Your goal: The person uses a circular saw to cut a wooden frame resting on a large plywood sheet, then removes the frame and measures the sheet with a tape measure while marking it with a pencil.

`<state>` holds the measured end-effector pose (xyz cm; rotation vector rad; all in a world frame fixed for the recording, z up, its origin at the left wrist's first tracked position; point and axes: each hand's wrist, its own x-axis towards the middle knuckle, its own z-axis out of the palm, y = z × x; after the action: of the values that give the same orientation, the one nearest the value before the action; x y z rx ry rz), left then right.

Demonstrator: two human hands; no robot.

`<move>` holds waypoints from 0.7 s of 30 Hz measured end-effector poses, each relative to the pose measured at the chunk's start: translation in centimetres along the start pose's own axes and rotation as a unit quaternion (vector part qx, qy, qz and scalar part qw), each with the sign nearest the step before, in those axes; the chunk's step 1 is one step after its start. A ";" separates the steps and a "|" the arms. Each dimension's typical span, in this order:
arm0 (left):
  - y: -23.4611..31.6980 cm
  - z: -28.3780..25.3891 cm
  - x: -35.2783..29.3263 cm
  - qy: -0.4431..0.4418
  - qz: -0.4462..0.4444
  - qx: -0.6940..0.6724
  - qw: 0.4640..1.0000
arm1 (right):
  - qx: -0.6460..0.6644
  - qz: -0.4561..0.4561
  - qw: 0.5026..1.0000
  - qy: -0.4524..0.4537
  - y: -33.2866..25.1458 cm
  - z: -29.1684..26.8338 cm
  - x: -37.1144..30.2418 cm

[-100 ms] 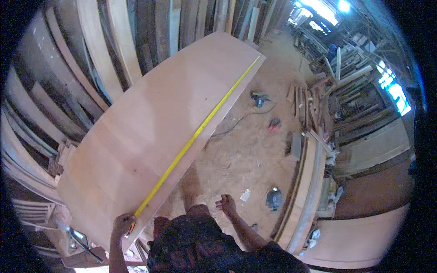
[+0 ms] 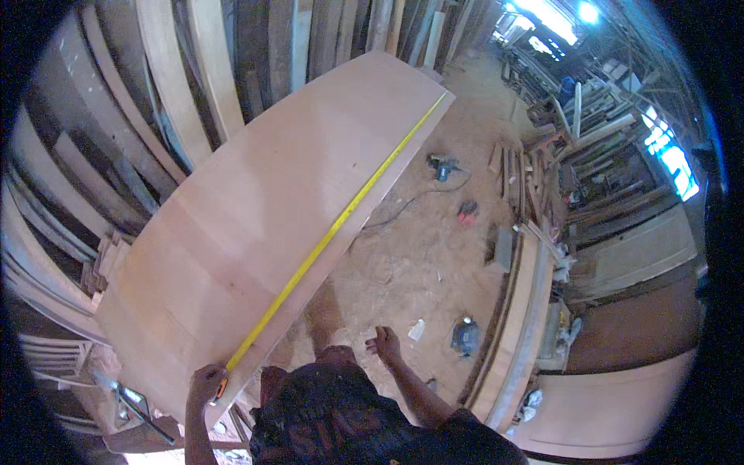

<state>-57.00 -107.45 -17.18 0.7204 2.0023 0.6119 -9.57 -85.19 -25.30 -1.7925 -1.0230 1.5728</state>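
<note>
A broad, smooth wooden panel [image 2: 256, 178] stretches from near my left side to the far middle. Along its right edge lies the extended yellow blade of a tape measure [image 2: 310, 260], reaching from the near end almost to the far corner. My left hand [image 2: 207, 383] is closed around the orange and black case at the panel's near end. Off the panel's right side, my right hand [image 2: 384, 346] hangs over the dusty floor, its fingers loosely bent and partly apart. Nothing shows in it.
On the floor are a corded blue power tool [image 2: 443, 167], a red and dark tool [image 2: 467, 212] and another blue power tool [image 2: 466, 338]. Boards [image 2: 170, 70] lean along the left. Long planks [image 2: 508, 333] and stacked timber line the right. A dark-handled tool [image 2: 143, 415] sits at lower left.
</note>
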 end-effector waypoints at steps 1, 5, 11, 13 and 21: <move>-1.8 -1.2 -1.1 -0.042 -0.044 0.009 0.998 | -0.004 -0.007 1.000 0.005 -0.7 0.9 -0.5; -6.7 -4.0 -5.0 0.008 0.048 0.068 0.997 | -0.026 -0.025 0.999 -0.006 -3.2 4.9 -3.0; -10.6 -6.3 -9.8 0.007 -0.012 0.057 0.998 | -0.076 -0.159 0.982 -0.063 -6.0 9.7 -7.7; -11.2 -6.7 -11.1 0.001 -0.048 0.054 0.997 | -0.111 -0.182 0.975 -0.066 -6.9 11.0 -8.8; -13.0 -7.0 -12.9 0.054 0.041 0.082 0.994 | -0.217 -0.257 0.935 -0.115 -7.7 16.4 -12.8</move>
<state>-60.77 -126.56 -14.94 0.8897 2.1485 0.5489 -27.54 -92.66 -14.67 -1.4314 -1.8948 1.3042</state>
